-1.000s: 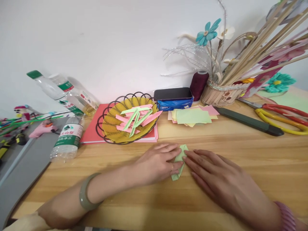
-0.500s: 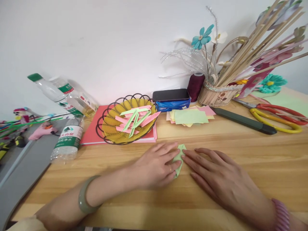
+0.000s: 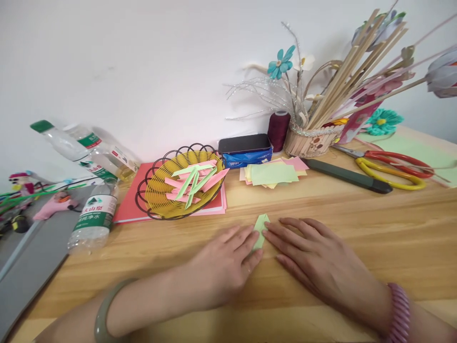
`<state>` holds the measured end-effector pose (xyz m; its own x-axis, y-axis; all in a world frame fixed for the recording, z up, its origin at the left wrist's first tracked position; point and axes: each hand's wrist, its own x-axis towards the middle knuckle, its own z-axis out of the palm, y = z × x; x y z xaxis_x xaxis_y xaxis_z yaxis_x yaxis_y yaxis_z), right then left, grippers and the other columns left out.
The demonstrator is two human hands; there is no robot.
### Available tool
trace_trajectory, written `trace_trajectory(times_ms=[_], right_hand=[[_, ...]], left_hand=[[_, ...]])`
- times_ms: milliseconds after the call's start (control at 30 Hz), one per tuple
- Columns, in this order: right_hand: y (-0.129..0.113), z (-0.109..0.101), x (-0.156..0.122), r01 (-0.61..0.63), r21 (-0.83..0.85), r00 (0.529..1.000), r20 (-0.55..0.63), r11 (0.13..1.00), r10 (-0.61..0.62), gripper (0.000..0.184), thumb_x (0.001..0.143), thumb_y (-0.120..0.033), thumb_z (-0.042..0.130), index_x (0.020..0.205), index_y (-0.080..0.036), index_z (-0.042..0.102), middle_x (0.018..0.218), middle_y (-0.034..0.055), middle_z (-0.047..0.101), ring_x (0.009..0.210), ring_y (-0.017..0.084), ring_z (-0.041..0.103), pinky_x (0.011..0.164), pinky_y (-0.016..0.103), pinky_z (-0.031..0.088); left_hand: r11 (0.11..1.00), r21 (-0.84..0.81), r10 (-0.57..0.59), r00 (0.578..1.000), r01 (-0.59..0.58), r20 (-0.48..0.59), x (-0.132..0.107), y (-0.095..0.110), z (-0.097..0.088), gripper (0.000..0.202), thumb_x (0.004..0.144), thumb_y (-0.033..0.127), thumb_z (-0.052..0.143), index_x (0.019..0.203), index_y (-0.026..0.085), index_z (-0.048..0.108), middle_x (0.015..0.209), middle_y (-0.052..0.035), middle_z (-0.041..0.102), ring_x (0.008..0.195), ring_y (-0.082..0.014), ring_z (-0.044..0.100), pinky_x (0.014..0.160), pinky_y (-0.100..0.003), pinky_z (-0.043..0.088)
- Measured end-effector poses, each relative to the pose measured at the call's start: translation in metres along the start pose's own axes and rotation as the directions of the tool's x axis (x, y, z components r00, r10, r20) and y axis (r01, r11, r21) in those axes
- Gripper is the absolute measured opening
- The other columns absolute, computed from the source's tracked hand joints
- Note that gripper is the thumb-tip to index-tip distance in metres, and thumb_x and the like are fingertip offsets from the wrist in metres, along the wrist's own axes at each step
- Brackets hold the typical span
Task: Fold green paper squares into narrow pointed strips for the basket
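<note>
A small folded strip of light green paper [image 3: 260, 231] lies slanted on the wooden table between both hands. From the left, my left hand [image 3: 224, 264] rests its outstretched fingertips on the strip's left edge and lower end, covering part of it. My right hand [image 3: 317, 259] lies palm down with its fingers extended, and the index and middle fingertips touch the strip's right edge. Neither hand is wrapped round anything. Behind them, a yellow woven basket [image 3: 153, 197] contains several folded pink and green paper strips [image 3: 193, 183].
A stack of coloured paper sheets [image 3: 274, 174] sits behind my hands. To the right are a dark green cutter [image 3: 346, 176] and red-and-yellow-handled scissors [image 3: 392, 166]. Plastic bottles [image 3: 94, 214] stand left. Along the wall are a phone [image 3: 244, 143], purple thread [image 3: 278, 129] and a stick-covered pot [image 3: 303, 140].
My left hand has slid slightly down and left along the strip, uncovering more of its upper part. My right fingertips stay at its edge. The view has shifted a little.
</note>
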<state>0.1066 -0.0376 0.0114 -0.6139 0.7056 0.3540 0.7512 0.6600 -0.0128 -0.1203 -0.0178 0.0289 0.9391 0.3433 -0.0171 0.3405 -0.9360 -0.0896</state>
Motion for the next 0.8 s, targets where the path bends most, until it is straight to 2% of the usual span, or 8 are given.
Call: trace_trajectory(times_ms=[200, 333, 433, 533, 633, 700, 800], right_hand=[[0.003, 0.001, -0.001, -0.004, 0.032, 1.000, 0.029, 0.999, 0.003, 0.032, 0.090, -0.028, 0.039, 0.118, -0.022, 0.056, 0.122, -0.0004, 0.056, 0.110, 0.022, 0.050, 0.087, 0.041, 0.043], [0.010, -0.003, -0.003, 0.014, 0.028, 0.997, 0.081, 1.000, -0.016, 0.038, 0.089, -0.029, 0.040, 0.125, -0.019, 0.048, 0.126, 0.0027, 0.053, 0.115, 0.021, 0.047, 0.090, 0.041, 0.043], [0.008, -0.008, -0.003, 0.022, -0.024, 0.998, 0.061, 0.999, -0.021, 0.045, 0.090, -0.030, 0.039, 0.131, -0.014, 0.039, 0.131, 0.0059, 0.047, 0.121, 0.021, 0.041, 0.094, 0.044, 0.039], [0.000, -0.008, -0.002, 0.113, -0.039, 0.990, 0.092, 0.993, -0.109, 0.050, 0.089, -0.033, 0.040, 0.134, -0.012, 0.034, 0.137, 0.0074, 0.039, 0.126, 0.021, 0.034, 0.097, 0.045, 0.036], [-0.002, -0.002, 0.001, 0.189, -0.019, 0.976, 0.117, 0.982, -0.186, 0.050, 0.089, -0.034, 0.040, 0.134, -0.012, 0.034, 0.136, 0.0088, 0.040, 0.126, 0.020, 0.034, 0.098, 0.043, 0.035], [0.004, 0.001, 0.002, 0.180, -0.040, 0.978, 0.118, 0.983, -0.174, 0.048, 0.090, -0.032, 0.040, 0.133, -0.013, 0.035, 0.135, 0.0084, 0.042, 0.125, 0.019, 0.036, 0.099, 0.044, 0.033], [0.013, 0.004, 0.002, 0.171, -0.082, 0.981, 0.103, 0.982, -0.162, 0.046, 0.090, -0.033, 0.040, 0.132, -0.015, 0.037, 0.134, 0.0065, 0.044, 0.124, 0.021, 0.037, 0.098, 0.047, 0.032]], left_hand=[[0.996, -0.083, 0.029, 0.995, -0.021, 0.098, -0.008, -0.005, -0.013, 0.040, 0.085, 0.022, 0.046, 0.124, 0.012, 0.044, 0.134, -0.0198, 0.038, 0.125, -0.0317, 0.034, 0.101, -0.046, 0.031], [0.992, -0.122, 0.028, 0.993, -0.014, 0.112, -0.009, -0.007, -0.012, 0.041, 0.085, 0.021, 0.046, 0.125, 0.013, 0.043, 0.134, -0.0200, 0.038, 0.126, -0.0316, 0.033, 0.101, -0.048, 0.030], [0.993, -0.113, 0.026, 0.996, -0.017, 0.085, -0.008, -0.007, -0.009, 0.040, 0.086, 0.023, 0.046, 0.124, 0.013, 0.044, 0.133, -0.0208, 0.039, 0.125, -0.0310, 0.034, 0.100, -0.047, 0.031], [0.997, -0.075, 0.028, 0.998, -0.024, 0.054, -0.006, -0.006, -0.008, 0.034, 0.088, 0.023, 0.044, 0.120, 0.013, 0.048, 0.132, -0.0197, 0.042, 0.123, -0.0299, 0.039, 0.098, -0.044, 0.033], [1.000, -0.021, 0.014, 0.999, -0.013, 0.030, -0.005, -0.003, -0.008, 0.031, 0.091, 0.023, 0.039, 0.118, 0.014, 0.050, 0.130, -0.0170, 0.045, 0.121, -0.0279, 0.041, 0.098, -0.040, 0.034], [1.000, 0.022, 0.003, 1.000, -0.003, 0.013, -0.006, 0.001, -0.005, 0.031, 0.091, 0.024, 0.039, 0.119, 0.014, 0.050, 0.129, -0.0158, 0.046, 0.119, -0.0265, 0.044, 0.098, -0.038, 0.033], [0.993, 0.115, -0.030, 0.995, 0.041, -0.095, -0.007, 0.010, 0.003, 0.029, 0.091, 0.023, 0.039, 0.115, 0.013, 0.053, 0.123, -0.0142, 0.053, 0.115, -0.0258, 0.048, 0.098, -0.038, 0.032]])
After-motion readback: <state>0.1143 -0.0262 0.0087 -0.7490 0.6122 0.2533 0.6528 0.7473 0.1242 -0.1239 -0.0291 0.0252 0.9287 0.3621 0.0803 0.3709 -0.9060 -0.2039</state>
